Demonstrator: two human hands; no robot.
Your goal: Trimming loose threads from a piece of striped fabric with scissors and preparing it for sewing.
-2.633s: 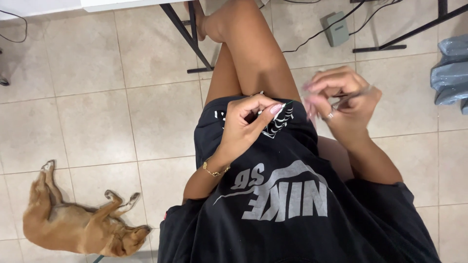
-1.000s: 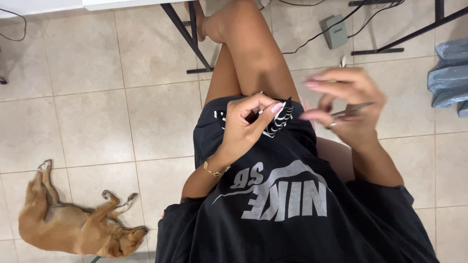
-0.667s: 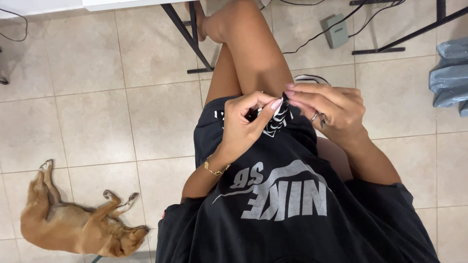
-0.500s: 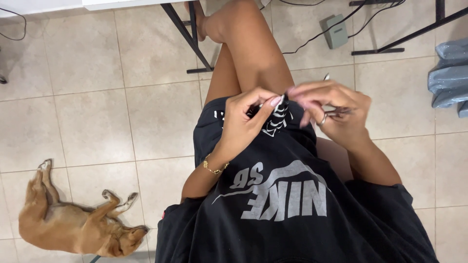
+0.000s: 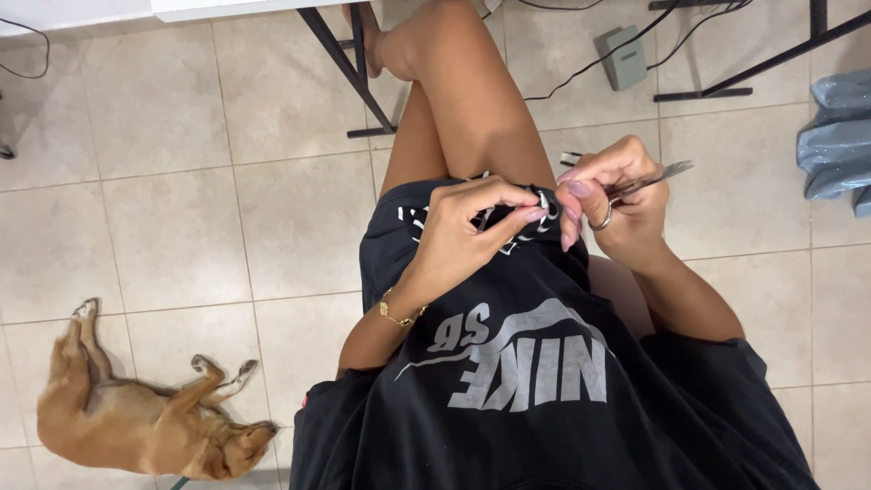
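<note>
Trimming mid-way: left hand [image 5: 463,238] pinches black cloth [image 5: 522,227] taut, right hand [image 5: 617,195] beside it grips small scissors [image 5: 649,180], thread not visible.

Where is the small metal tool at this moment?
In the head view, right of centre: the right hand holds the metal tool over the black shirt hem, beside the left hand.

right hand [image 5: 610,200]: 2.6 s ago held up beside the knee, apart from the left; 0.7 s ago laid over the black fabric [image 5: 508,227]; now drawn slightly right, fingertips just beside the left fingertips.
metal tool [image 5: 649,181]: 1.0 s ago pointing right in raised fingers; hidden 0.7 s ago; now again sticking out to the right.
left hand [image 5: 467,231]: fingers stretched further right, pinching the fabric.
dog [image 5: 145,417]: a little lower in view.
</note>
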